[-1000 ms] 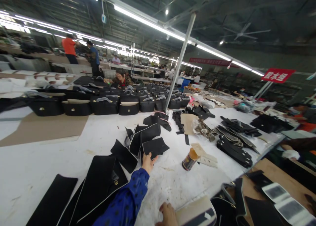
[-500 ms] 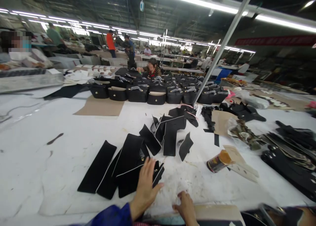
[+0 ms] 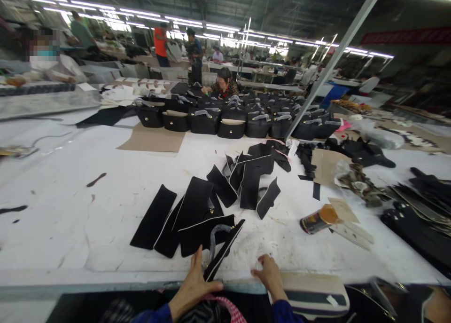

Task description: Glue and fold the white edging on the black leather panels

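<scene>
Several black panels with pale edging (image 3: 193,200) lie overlapped on the white table (image 3: 105,219). The nearest black piece (image 3: 225,248) stands tilted at the pile's front, with a plastic-wrapped handle (image 3: 213,240). My left hand (image 3: 196,280) is at the base of that piece, fingers spread; its thumb points right. Whether it touches the piece cannot be made out. My right hand (image 3: 269,276) rests low near the table's front edge, fingers curled with thumb and forefinger apart, and nothing visible in them. A pale padded piece with dark stripes (image 3: 312,285) lies just right of it.
Rows of finished black bags (image 3: 204,121) stand across the back. A slanted metal pole (image 3: 327,74) rises behind the pile. An open can (image 3: 319,219) tips on the right, near dark scraps (image 3: 419,233). A person (image 3: 223,83) sits behind the bags.
My left hand has moved down toward the table edge, off the pile. The nearest black piece now stands more upright, its handle showing. The view has shifted, and my right hand keeps a similar pose.
</scene>
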Demonstrator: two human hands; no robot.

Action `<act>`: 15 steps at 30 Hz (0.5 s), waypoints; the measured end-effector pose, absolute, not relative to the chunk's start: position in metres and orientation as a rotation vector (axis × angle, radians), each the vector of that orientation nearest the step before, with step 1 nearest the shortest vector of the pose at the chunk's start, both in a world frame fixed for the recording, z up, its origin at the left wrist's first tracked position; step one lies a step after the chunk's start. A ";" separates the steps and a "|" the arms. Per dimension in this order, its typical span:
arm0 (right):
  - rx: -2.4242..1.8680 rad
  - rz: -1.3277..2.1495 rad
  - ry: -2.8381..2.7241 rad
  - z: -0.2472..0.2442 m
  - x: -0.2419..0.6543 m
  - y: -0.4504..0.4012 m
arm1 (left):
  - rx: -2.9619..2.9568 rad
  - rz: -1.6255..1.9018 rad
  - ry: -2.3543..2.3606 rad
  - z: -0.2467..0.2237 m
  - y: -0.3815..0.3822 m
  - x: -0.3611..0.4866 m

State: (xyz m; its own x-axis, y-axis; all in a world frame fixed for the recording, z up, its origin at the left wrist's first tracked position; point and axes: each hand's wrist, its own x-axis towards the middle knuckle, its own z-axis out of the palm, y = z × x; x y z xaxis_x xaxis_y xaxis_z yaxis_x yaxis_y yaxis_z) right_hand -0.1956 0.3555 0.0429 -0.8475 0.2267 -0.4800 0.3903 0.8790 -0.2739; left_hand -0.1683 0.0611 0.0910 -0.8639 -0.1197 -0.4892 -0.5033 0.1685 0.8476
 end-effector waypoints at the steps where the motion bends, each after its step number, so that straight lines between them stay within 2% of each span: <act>1: 0.457 -0.513 2.606 0.043 -0.196 0.355 | -0.577 1.744 2.119 0.090 0.062 -0.171; 7: 0.517 -0.564 2.596 0.045 -0.196 0.353 | -0.843 1.656 1.957 0.078 0.051 -0.195; 15: 0.541 -0.606 2.596 0.047 -0.194 0.353 | -1.006 1.911 1.834 0.069 0.051 -0.243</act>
State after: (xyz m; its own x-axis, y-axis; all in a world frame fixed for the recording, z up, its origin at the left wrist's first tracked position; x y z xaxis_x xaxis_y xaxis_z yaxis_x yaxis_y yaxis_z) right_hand -0.1945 0.3527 0.0469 -0.8369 0.2723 -0.4748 0.4543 0.8294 -0.3251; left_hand -0.2432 0.0510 0.0693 -0.7065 -0.2440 -0.6643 -0.6537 -0.1345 0.7447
